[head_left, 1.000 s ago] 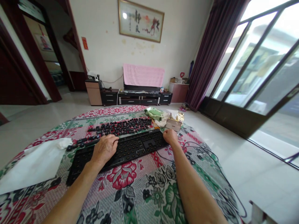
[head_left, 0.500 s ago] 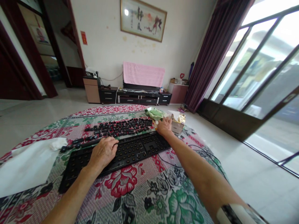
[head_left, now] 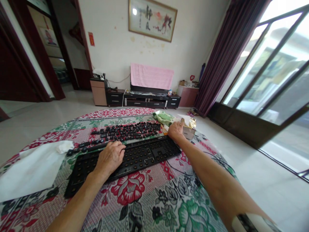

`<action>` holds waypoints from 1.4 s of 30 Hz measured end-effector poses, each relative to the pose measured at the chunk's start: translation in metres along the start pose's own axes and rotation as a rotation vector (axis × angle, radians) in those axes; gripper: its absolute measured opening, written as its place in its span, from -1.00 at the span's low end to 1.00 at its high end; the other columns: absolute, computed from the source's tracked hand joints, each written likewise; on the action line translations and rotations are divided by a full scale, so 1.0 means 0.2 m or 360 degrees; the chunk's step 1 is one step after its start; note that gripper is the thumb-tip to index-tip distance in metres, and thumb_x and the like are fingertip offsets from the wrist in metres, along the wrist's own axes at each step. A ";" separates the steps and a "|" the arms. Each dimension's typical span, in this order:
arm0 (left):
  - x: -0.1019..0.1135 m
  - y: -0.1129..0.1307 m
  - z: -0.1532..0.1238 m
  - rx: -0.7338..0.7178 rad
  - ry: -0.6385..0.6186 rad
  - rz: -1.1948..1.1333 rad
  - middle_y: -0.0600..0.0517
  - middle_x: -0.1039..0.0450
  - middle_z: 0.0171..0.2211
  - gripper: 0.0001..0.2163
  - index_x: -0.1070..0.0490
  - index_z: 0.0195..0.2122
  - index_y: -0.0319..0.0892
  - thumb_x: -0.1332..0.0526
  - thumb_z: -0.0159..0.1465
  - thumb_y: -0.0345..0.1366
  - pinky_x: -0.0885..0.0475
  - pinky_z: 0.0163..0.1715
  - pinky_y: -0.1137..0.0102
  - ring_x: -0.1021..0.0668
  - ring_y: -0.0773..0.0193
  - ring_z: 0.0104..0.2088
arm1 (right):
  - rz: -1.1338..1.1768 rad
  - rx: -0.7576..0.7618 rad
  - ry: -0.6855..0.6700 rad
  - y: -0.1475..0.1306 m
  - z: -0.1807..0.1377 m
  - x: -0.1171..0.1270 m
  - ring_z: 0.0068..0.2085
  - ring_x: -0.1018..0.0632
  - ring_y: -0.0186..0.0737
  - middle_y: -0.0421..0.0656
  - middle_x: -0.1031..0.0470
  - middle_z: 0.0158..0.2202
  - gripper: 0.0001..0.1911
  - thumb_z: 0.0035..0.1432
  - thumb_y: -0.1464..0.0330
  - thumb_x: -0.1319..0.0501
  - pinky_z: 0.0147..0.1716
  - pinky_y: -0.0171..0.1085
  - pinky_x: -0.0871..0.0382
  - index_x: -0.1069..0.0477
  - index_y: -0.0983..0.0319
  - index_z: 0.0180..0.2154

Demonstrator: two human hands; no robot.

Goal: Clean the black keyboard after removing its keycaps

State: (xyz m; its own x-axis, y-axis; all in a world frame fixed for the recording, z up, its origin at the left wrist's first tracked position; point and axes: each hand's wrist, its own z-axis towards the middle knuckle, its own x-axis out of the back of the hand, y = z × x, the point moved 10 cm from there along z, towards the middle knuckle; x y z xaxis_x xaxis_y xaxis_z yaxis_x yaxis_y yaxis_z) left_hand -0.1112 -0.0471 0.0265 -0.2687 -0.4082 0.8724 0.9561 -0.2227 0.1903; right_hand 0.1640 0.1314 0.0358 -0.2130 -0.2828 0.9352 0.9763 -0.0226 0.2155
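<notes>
- The keyboard (head_left: 138, 156) is lying on the cloth-covered tabletop (head_left: 156, 187), slanting so that its left end is sitting nearer the person and its right end farther away.
- Its long black body is showing a dark key plate, with small brownish round spots running in rows and pale lines bracketing a patch right of the middle; toward the right, a smooth raised area is interrupting the rows.
- The left hand (head_left: 112, 156) is resting palm down across the keyboard, its bent fingers ending by the far edge; whether it is gripping or only pressing, I cannot tell.
- The right hand (head_left: 176, 129) is extending past the far right corner, its fingers beside the tissue box (head_left: 189, 132); whether they are closing on anything, I cannot tell.
- Along the far edge, loose black keycaps (head_left: 130, 130) are crowding in a wide band, leaving only a narrow strip of cloth between.
- Off the left end, a white sheet (head_left: 31, 170) is spreading toward the table's rim, standing apart from the keyboard.
- Along the near edge, flowered cloth is stretching toward the person, giving the widest room; a thin cable (head_left: 177, 171) is trailing across it toward the right.
</notes>
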 end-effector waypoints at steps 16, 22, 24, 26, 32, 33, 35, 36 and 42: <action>-0.01 0.00 0.00 -0.0018 0.0021 0.0050 -0.05 -0.47 -0.22 -0.74 -0.54 -0.28 -0.13 -0.04 0.19 -0.31 -0.39 -0.15 0.28 -0.44 0.13 -0.21 | 0.0519 0.0094 0.0389 0.11 -0.09 0.13 -0.11 -0.36 -0.15 -0.03 -0.38 -0.13 -0.68 0.15 0.54 0.05 -0.18 -0.31 -0.19 -0.42 0.25 -0.18; -0.01 0.01 0.00 -0.0029 -0.0001 0.0096 -0.04 -0.47 -0.23 -0.74 -0.53 -0.26 -0.14 -0.03 0.21 -0.31 -0.38 -0.15 0.30 -0.43 0.14 -0.21 | 0.0519 -0.0070 0.0260 0.15 -0.07 0.12 -0.21 -0.47 -0.18 -0.09 -0.44 -0.13 -0.67 0.17 0.48 0.04 -0.33 -0.31 -0.24 -0.43 0.17 -0.16; -0.02 0.01 0.00 -0.0026 -0.0006 0.0109 -0.03 -0.46 -0.22 -0.74 -0.53 -0.27 -0.14 -0.03 0.22 -0.31 -0.38 -0.14 0.30 -0.43 0.14 -0.20 | 0.0471 -0.0047 0.0148 0.13 -0.06 0.08 -0.20 -0.49 -0.16 -0.09 -0.46 -0.14 -0.67 0.17 0.45 0.03 -0.31 -0.30 -0.26 -0.46 0.16 -0.16; -0.03 0.00 0.00 -0.0025 -0.0012 0.0122 -0.03 -0.46 -0.22 -0.74 -0.53 -0.27 -0.15 -0.03 0.22 -0.31 -0.38 -0.14 0.29 -0.43 0.13 -0.20 | 0.0424 -0.0027 0.0048 0.11 -0.05 0.04 -0.19 -0.50 -0.13 -0.05 -0.47 -0.15 -0.66 0.17 0.43 0.03 -0.28 -0.28 -0.29 -0.47 0.19 -0.13; -0.02 0.01 -0.01 -0.0027 -0.0015 0.0127 -0.03 -0.46 -0.23 -0.74 -0.53 -0.26 -0.15 -0.03 0.22 -0.32 -0.38 -0.16 0.31 -0.43 0.15 -0.21 | 0.0347 0.0175 -0.0171 0.02 -0.06 -0.06 -0.15 -0.50 -0.11 0.00 -0.36 -0.01 -0.56 0.10 0.42 -0.10 -0.22 -0.29 -0.34 -0.37 0.13 0.04; -0.01 0.01 -0.01 -0.0026 -0.0011 0.0127 -0.03 -0.46 -0.23 -0.74 -0.53 -0.27 -0.15 -0.03 0.22 -0.32 -0.38 -0.17 0.31 -0.43 0.15 -0.21 | 0.0335 0.0228 -0.0221 0.01 -0.06 -0.08 -0.14 -0.50 -0.11 0.00 -0.35 0.00 -0.54 0.08 0.44 -0.11 -0.21 -0.29 -0.34 -0.36 0.12 0.05; -0.01 0.02 -0.01 -0.0021 -0.0004 0.0131 -0.04 -0.47 -0.23 -0.74 -0.53 -0.27 -0.15 -0.03 0.22 -0.32 -0.39 -0.17 0.31 -0.43 0.14 -0.21 | 0.0329 0.0300 -0.0284 0.00 -0.05 -0.09 -0.12 -0.50 -0.11 0.01 -0.37 -0.02 -0.58 0.07 0.47 -0.12 -0.19 -0.29 -0.33 -0.42 0.13 -0.01; -0.01 0.02 -0.01 -0.0021 -0.0005 0.0132 -0.04 -0.46 -0.23 -0.74 -0.53 -0.27 -0.15 -0.03 0.22 -0.32 -0.39 -0.18 0.31 -0.43 0.14 -0.21 | 0.0324 0.0322 -0.0307 -0.01 -0.04 -0.10 -0.11 -0.50 -0.11 0.03 -0.39 -0.05 -0.63 0.09 0.47 -0.10 -0.18 -0.30 -0.33 -0.45 0.18 -0.05; -0.02 0.02 -0.01 -0.0046 -0.0020 0.0139 -0.05 -0.46 -0.23 -0.72 -0.53 -0.25 -0.16 -0.02 0.22 -0.32 -0.38 -0.17 0.31 -0.43 0.15 -0.22 | 0.0295 0.0251 -0.0344 0.00 -0.03 -0.11 -0.07 -0.49 -0.07 0.14 -0.47 -0.13 -0.68 0.16 0.48 -0.01 -0.18 -0.33 -0.31 -0.47 0.39 -0.13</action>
State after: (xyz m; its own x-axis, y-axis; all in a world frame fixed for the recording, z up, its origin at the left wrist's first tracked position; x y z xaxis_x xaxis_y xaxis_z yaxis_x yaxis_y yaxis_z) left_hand -0.1068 -0.0476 0.0241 -0.1829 -0.4163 0.8906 0.9720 -0.2122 0.1004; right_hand 0.1696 0.1326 0.0132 -0.0521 -0.0575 0.9970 0.9846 0.1637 0.0609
